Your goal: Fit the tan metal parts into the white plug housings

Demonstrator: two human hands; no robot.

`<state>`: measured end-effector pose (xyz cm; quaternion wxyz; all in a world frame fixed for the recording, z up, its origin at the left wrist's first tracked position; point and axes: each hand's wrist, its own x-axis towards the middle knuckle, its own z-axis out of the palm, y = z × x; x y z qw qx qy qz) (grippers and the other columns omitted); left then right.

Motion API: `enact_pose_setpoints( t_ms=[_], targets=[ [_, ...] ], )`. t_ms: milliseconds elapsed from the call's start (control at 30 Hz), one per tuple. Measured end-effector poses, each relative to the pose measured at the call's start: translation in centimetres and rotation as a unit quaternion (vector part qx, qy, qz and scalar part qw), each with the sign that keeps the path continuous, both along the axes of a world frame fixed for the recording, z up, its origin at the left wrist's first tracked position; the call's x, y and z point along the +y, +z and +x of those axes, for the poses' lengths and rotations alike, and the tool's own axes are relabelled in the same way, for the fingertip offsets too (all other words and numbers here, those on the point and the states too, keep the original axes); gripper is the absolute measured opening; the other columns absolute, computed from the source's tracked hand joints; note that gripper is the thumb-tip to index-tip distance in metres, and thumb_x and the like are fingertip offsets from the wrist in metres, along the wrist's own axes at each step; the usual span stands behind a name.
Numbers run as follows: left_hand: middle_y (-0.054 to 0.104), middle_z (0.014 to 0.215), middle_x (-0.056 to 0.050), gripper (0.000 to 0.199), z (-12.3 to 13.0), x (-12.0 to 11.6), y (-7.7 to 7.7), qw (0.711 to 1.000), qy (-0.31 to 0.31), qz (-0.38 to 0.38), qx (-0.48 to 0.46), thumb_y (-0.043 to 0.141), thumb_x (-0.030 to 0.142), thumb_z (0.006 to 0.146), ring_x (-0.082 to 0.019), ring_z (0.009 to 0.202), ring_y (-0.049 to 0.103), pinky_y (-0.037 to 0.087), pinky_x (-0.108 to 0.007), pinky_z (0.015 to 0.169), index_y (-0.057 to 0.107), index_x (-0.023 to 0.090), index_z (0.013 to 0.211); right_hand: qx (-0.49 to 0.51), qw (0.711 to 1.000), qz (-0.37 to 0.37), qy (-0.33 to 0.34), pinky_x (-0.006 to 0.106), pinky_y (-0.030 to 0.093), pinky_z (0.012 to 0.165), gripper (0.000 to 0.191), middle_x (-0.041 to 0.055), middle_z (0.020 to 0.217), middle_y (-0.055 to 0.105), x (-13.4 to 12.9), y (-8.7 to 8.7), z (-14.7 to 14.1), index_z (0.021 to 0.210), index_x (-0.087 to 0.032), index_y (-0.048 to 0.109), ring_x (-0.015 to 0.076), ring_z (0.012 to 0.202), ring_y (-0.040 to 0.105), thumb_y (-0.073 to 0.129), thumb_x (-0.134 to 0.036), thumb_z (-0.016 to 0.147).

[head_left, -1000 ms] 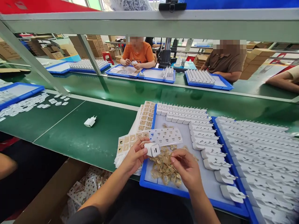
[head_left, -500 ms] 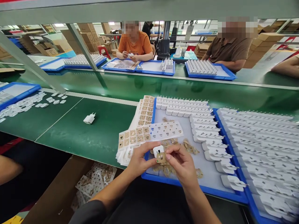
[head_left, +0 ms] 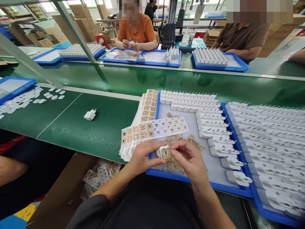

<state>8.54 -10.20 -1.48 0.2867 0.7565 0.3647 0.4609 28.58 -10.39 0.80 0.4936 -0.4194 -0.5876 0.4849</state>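
Over the front left of a blue-rimmed tray (head_left: 171,177), my left hand (head_left: 143,156) grips a white plug adapter (head_left: 159,152) between thumb and fingers, its face turned towards me. A tan sticker (head_left: 166,153) with cut-outs lies against that face. My right hand (head_left: 190,159) pinches the sticker's right edge between thumb and forefinger. Beneath both hands, loose tan pieces (head_left: 176,166) are scattered on the tray. Just beyond my left hand lies a sheet of stickers (head_left: 140,131), partly over the tray's left rim.
Rows of white plug adapters (head_left: 211,127) fill the tray's back and right side. A second full blue tray (head_left: 262,203) adjoins on the right. One adapter (head_left: 90,114) lies alone on the green table (head_left: 71,133). Below left, an open carton (head_left: 57,190) holds used sheets. Co-workers sit opposite.
The tan sticker has moved up from below the adapter's face onto it, covering most of it. My view has tilted slightly down. The lone adapter stays where it was.
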Motion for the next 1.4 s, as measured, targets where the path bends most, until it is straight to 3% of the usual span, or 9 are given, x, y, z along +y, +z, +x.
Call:
enact_pose_setpoints(
  t_ms=[300,700,1400],
  targets=[
    [0.078,0.115,-0.011,0.049,0.0,0.0,0.4,0.999,0.001,-0.044,-0.013,0.081,0.043,0.079,-0.028,0.103,0.074,0.057,-0.037,0.092,0.072,0.025,0.124,-0.004,1.000,0.008,0.004,0.026,0.053,0.068,0.005,-0.0004,0.080,0.065,0.0,-0.1,0.0,0.087,-0.024,0.066,0.0146,0.073,0.063,0.065,-0.019,0.089],
    [0.077,0.116,-0.011,0.050,0.0,-0.1,0.6,1.000,0.004,-0.017,0.010,0.080,0.042,0.081,-0.027,0.104,0.074,0.058,-0.036,0.092,0.070,0.025,0.127,-0.034,0.999,0.018,-0.007,0.027,0.053,0.066,0.004,0.0006,0.079,0.067,-0.2,0.3,-0.1,0.086,-0.023,0.067,0.0155,0.072,0.064,0.065,-0.021,0.089],
    [0.077,0.119,-0.009,0.055,0.0,-0.3,0.4,1.000,0.012,0.008,0.006,0.082,0.035,0.080,-0.026,0.105,0.073,0.057,-0.035,0.093,0.066,0.029,0.133,-0.108,0.986,0.089,-0.087,0.026,0.058,0.063,0.006,-0.0003,0.081,0.067,-1.1,1.0,-1.5,0.091,-0.024,0.066,0.0137,0.068,0.067,0.067,-0.018,0.090]
  ],
)
